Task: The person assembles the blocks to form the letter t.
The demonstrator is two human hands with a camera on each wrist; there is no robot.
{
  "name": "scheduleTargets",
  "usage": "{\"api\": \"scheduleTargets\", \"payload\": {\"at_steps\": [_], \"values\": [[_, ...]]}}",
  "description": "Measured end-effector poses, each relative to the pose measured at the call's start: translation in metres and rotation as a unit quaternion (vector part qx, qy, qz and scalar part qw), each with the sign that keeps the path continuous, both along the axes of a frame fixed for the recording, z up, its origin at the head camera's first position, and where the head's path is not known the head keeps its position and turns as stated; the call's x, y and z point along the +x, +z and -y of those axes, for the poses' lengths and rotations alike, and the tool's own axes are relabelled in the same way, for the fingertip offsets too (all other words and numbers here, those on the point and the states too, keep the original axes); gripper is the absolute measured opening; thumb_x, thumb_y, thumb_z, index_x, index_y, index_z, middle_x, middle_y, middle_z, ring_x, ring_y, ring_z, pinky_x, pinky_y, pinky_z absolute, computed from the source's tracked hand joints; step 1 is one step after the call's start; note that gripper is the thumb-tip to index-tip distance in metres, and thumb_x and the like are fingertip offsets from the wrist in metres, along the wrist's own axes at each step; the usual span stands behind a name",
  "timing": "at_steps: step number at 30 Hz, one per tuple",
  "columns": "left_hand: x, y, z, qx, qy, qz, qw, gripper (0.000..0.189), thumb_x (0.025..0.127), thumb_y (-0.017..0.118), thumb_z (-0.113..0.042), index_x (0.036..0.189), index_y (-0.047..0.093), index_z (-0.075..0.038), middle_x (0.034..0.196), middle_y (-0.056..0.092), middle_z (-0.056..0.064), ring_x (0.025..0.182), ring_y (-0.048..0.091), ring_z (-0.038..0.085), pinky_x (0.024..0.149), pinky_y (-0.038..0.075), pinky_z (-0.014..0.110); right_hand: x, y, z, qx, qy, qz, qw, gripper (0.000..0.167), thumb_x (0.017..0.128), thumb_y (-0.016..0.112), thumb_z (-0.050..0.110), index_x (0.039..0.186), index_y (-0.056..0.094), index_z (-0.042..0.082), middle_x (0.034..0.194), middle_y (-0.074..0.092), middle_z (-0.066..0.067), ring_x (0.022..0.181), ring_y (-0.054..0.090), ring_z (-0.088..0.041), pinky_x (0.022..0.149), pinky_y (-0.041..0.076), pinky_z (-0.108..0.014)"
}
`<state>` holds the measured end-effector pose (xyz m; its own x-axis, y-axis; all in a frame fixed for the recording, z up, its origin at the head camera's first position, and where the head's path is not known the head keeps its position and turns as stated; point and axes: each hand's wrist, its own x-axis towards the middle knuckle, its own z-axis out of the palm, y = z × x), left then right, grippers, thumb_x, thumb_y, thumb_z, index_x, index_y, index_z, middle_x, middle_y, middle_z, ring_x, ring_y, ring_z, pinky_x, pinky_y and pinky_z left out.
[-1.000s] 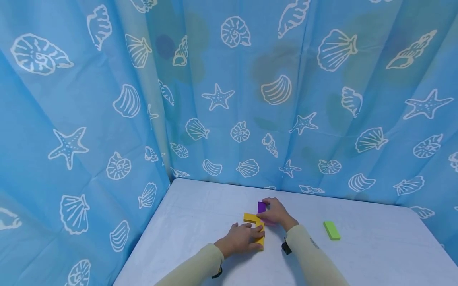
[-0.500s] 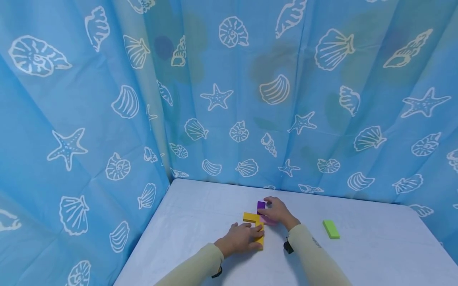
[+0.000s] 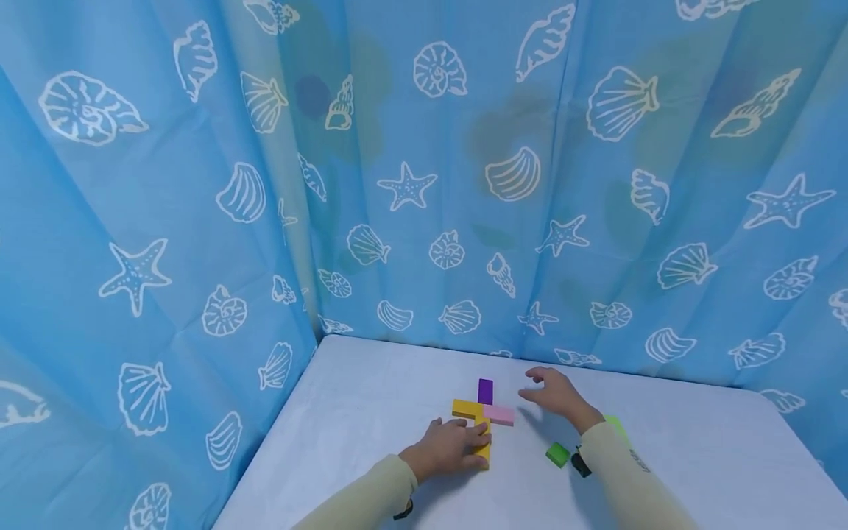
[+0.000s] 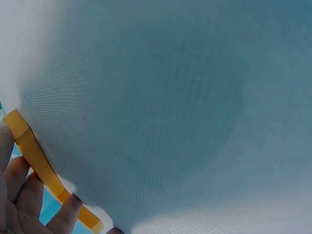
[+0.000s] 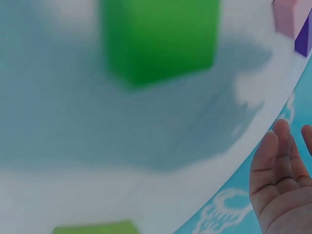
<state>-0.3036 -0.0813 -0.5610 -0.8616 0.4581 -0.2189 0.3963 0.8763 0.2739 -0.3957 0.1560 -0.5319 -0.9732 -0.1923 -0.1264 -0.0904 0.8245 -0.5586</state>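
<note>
In the head view a yellow block (image 3: pixel 486 456) lies lengthwise under my left hand (image 3: pixel 442 447), which holds it with thumb and fingers along its sides. In the left wrist view the fingertips touch the same yellow block (image 4: pixel 41 168). A second yellow block (image 3: pixel 466 408) lies crosswise at its far end. Beside that is a pink block (image 3: pixel 500 415), and a purple block (image 3: pixel 486 391) stands out beyond. My right hand (image 3: pixel 559 397) hovers to the right of the pink block, fingers apart and holding nothing; the right wrist view also shows this hand (image 5: pixel 285 183) without anything in its grasp.
A small green block (image 3: pixel 558 454) sits near the right wrist, large and blurred in the right wrist view. A light green block (image 3: pixel 617 427) is partly hidden behind the right sleeve. Blue shell-patterned curtains (image 3: pixel 411 184) surround the white table (image 3: pixel 371 390).
My right hand has left the purple and pink blocks and moved right. The pink block and the small green block are now uncovered. My left hand stays on the yellow block.
</note>
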Motion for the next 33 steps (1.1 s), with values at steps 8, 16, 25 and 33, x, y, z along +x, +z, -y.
{"api": "scheduleTargets", "payload": {"at_steps": [8,16,25,33], "values": [[0.002,-0.002,-0.003,-0.004,-0.016,-0.008,0.9998,0.052,0.091,0.059,-0.059,0.14,0.051,-0.044,0.15,0.042,-0.026,0.138,0.047,0.02,0.109,0.036,0.065,0.013,0.002,-0.044,0.012,-0.015,-0.001,0.9998,0.056,0.092,0.069,0.03,0.135,0.054,-0.001,0.133,0.056,-0.027,0.119,0.054,-0.044,0.096,0.05,-0.057],[0.0,0.004,-0.001,-0.005,-0.029,-0.017,0.9994,0.053,0.092,0.058,-0.059,0.141,0.05,-0.042,0.151,0.042,-0.023,0.138,0.047,0.022,0.108,0.037,0.065,0.017,0.011,-0.067,0.029,-0.018,-0.022,0.9992,0.052,0.093,0.068,0.027,0.133,0.056,-0.004,0.129,0.057,-0.029,0.116,0.054,-0.044,0.096,0.05,-0.057],[-0.003,0.008,-0.001,-0.007,-0.035,-0.017,0.9992,0.053,0.092,0.058,-0.057,0.142,0.05,-0.04,0.151,0.044,-0.02,0.138,0.048,0.024,0.107,0.038,0.065,0.029,0.016,-0.079,0.028,-0.012,-0.035,0.9989,0.047,0.092,0.069,0.022,0.129,0.058,-0.004,0.126,0.059,-0.028,0.106,0.06,-0.037,0.091,0.054,-0.052],[0.0,0.009,-0.003,-0.007,-0.029,-0.006,0.9995,0.052,0.092,0.059,-0.055,0.141,0.052,-0.039,0.151,0.045,-0.02,0.138,0.048,0.025,0.108,0.037,0.066,0.05,0.006,-0.077,0.018,0.009,-0.038,0.9991,0.044,0.09,0.071,0.022,0.125,0.062,-0.002,0.121,0.063,-0.022,0.098,0.063,-0.029,0.084,0.058,-0.045]]}}
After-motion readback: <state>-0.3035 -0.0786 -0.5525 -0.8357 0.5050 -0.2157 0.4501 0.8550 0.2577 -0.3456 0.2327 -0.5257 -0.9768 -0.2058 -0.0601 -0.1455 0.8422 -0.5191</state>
